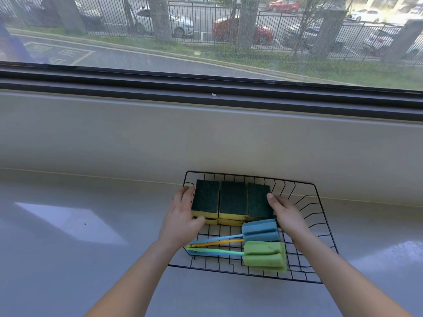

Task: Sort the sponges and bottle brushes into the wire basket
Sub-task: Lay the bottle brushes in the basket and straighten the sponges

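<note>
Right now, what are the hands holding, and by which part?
The sponges, by the row's two ends: the left hand wraps the left end, thumb on the front; the right hand lies against the right end, fingers mostly hidden.

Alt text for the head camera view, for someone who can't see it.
A left hand grips and a right hand presses opposite ends of a row of green-topped yellow sponges in a black wire basket on a grey counter below a window. A blue foam bottle brush and green foam bottle brush lie nearer.
</note>
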The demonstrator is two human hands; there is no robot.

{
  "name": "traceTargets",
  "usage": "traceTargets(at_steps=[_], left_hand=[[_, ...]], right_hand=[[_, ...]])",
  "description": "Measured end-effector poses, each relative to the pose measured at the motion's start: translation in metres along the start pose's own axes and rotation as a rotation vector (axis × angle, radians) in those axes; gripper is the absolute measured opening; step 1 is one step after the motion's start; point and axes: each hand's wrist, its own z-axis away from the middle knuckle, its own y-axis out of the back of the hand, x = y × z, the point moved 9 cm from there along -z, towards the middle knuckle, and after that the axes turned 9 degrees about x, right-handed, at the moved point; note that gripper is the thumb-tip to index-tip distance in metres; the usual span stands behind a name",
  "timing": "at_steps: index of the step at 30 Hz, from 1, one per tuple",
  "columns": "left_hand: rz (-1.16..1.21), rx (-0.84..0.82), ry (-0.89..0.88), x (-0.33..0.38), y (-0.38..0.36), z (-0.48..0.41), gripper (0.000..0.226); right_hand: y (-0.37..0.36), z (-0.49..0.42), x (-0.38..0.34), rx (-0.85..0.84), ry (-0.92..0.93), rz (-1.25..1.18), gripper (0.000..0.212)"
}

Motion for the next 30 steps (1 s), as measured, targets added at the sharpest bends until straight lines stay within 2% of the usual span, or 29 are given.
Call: traceTargets(at_steps=[4, 9, 11, 14, 16, 18, 20, 22, 23, 26, 30], left_hand=[[0.017, 0.022, 0.012, -0.002, 0.001, -0.001, 0.082], [0.034, 0.013, 0.045, -0.003, 0.002, -0.001, 0.077], [0.047, 0.008, 0.056, -0.001, 0.003, -0.001, 0.072], [0.061, 0.028, 0.109, 0.0, 0.011, 0.0, 0.062], [0.019, 0.143, 0.058, 0.01, 0.029, 0.007, 0.053], [-0.03, 0.219, -0.086, 0.032, 0.039, 0.025, 0.048], [0.012, 0.028, -0.191, 0.056, 0.02, 0.049, 0.056], [0.049, -0.241, -0.195, 0.071, -0.011, 0.071, 0.068], [0.036, -0.307, -0.202, 0.075, -0.023, 0.077, 0.074], [-0.012, -0.341, -0.197, 0.081, -0.041, 0.081, 0.084], [0.003, -0.304, -0.163, 0.078, -0.05, 0.076, 0.075]], right_hand=[[0.007, 0.0, -0.003, 0.029, 0.047, 0.029, 0.058], [0.004, 0.002, 0.008, -0.035, -0.053, -0.009, 0.069], [0.014, 0.005, 0.01, 0.055, -0.064, -0.081, 0.068], [0.029, 0.023, 0.025, 0.16, -0.178, -0.212, 0.074], [0.033, 0.038, 0.039, 0.131, -0.26, -0.202, 0.082], [0.038, 0.051, 0.047, 0.085, -0.279, -0.149, 0.087], [0.043, 0.06, 0.048, 0.051, -0.237, -0.027, 0.089], [0.044, 0.068, 0.05, 0.005, -0.211, 0.085, 0.09], [0.042, 0.071, 0.05, -0.027, -0.21, 0.11, 0.089], [0.034, 0.077, 0.045, -0.111, -0.193, 0.134, 0.085], [0.03, 0.079, 0.042, -0.154, -0.167, 0.132, 0.075]])
